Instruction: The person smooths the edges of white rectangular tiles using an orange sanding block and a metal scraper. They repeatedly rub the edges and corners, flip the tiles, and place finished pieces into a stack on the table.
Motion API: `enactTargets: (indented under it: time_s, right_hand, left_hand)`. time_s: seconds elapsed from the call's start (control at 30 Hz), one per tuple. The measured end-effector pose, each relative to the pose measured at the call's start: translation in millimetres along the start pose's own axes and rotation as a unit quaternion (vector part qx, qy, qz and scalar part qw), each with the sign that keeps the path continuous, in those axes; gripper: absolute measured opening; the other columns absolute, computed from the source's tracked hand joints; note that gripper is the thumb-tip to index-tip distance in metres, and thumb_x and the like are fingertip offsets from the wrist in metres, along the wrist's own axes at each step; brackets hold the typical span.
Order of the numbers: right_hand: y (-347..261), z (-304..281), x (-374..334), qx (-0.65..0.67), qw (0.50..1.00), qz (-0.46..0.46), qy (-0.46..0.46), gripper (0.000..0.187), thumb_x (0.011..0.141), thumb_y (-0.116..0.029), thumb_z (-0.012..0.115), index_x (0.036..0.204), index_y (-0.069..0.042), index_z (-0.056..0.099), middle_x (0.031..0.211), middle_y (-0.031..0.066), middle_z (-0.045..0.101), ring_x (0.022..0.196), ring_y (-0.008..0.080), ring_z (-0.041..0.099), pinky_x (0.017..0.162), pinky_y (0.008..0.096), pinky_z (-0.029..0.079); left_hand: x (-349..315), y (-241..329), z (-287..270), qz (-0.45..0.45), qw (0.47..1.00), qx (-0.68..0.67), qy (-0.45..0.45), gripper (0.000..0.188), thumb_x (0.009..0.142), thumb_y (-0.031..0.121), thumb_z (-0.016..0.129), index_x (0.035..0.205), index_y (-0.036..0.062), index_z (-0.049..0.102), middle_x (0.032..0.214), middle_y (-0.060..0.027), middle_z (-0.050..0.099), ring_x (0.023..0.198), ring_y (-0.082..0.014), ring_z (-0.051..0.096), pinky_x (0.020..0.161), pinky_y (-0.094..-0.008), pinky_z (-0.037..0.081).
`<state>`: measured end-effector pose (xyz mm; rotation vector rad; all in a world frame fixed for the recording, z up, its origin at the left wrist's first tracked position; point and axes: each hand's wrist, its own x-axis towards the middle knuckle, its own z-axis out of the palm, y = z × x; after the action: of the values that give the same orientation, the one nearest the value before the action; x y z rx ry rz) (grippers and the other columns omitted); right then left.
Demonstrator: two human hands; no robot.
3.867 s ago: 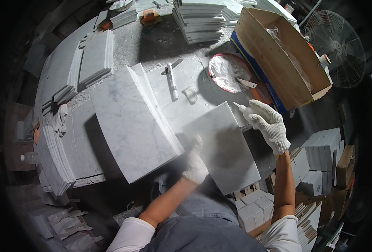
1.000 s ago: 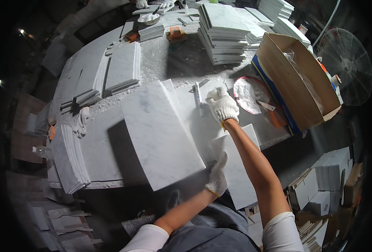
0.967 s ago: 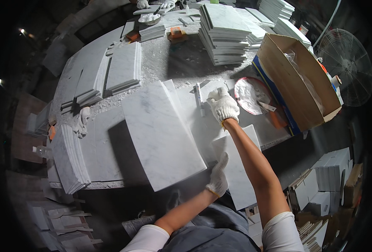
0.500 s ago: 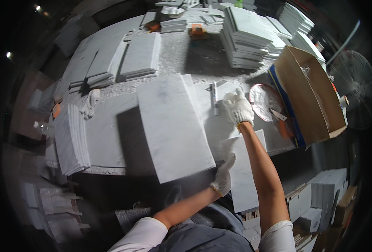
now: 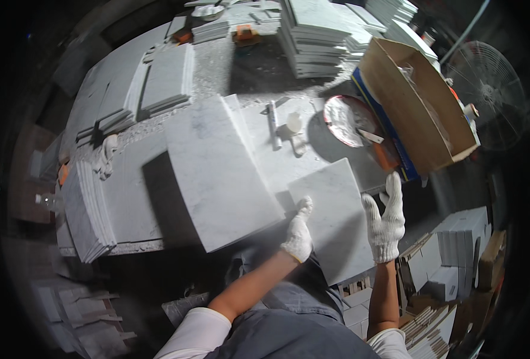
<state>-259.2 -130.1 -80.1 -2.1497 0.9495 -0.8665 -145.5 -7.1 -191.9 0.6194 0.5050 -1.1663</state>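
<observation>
Both my hands wear white knit gloves. My left hand (image 5: 299, 232) grips the left edge of a pale marble tile (image 5: 330, 224), its thumb along the top face and its other fingers mostly hidden. The tile juts over the near table edge toward my body. Beside its right edge, my right hand (image 5: 385, 224) is raised with fingers apart, holding nothing. A larger marble slab (image 5: 217, 173) lies to the left, over another slab. Beyond the tile are a white marker (image 5: 275, 124) and a small whitish tool with a round top (image 5: 296, 131).
A red-rimmed dish of white paste (image 5: 344, 122) holds a scraper (image 5: 370, 137) beside an open cardboard box (image 5: 405, 99). Tile stacks stand at the back (image 5: 315, 42) and left (image 5: 88, 209). A fan (image 5: 486, 93) is at the far right, with boxes (image 5: 456, 245) below.
My right hand has drawn back from beside the marker to the tile's right edge, uncovering the small whitish tool. My left hand stays on the tile. The whole view has shifted.
</observation>
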Motion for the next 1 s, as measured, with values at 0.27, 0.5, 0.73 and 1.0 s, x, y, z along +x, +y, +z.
enactTargets:
  time_s: [0.27,0.5,0.73,1.0]
  right_hand:
    - [67,-30,-76,0.08,0.93,0.31,-0.179,0.043,0.098,-0.04,0.061,0.114,-0.002,0.072,0.092,0.0104,0.075,0.085,0.0193,0.07,0.083,0.0338,0.055]
    - [51,-16,-45,0.114,0.951,0.248,-0.143,0.042,0.1,-0.037,0.054,0.104,0.0,0.072,0.09,0.0128,0.073,0.082,0.0233,0.068,0.079,0.0372,0.054]
    - [49,42,-20,0.174,0.957,-0.064,-0.223,0.037,0.111,-0.033,0.045,0.103,-0.003,0.064,0.063,-0.0045,0.048,0.046,0.0073,0.046,0.042,0.0254,0.041]
    - [-26,66,-77,0.346,0.908,0.193,-0.135,0.043,0.11,-0.037,0.045,0.111,0.001,0.066,0.097,0.0121,0.072,0.088,0.0198,0.069,0.079,0.0344,0.056]
  left_hand:
    - [-20,12,16,-0.007,0.997,0.074,0.022,0.063,0.107,0.048,0.053,0.158,0.0122,0.042,0.159,-0.0013,0.045,0.145,-0.0198,0.041,0.121,-0.0388,0.033]
    - [-69,41,84,0.148,0.974,0.174,0.001,0.051,0.103,0.037,0.065,0.137,-0.0003,0.058,0.131,-0.0105,0.064,0.12,-0.0184,0.06,0.105,-0.0343,0.048]
    - [-116,74,179,0.222,0.743,0.629,-0.064,0.059,0.101,0.041,0.067,0.133,-0.0076,0.057,0.115,-0.0139,0.068,0.107,-0.0197,0.064,0.097,-0.0337,0.05]
    - [-142,125,144,0.253,0.675,0.679,-0.139,0.046,0.1,0.037,0.067,0.122,-0.0041,0.066,0.102,-0.0103,0.068,0.095,-0.0177,0.064,0.088,-0.0317,0.051]
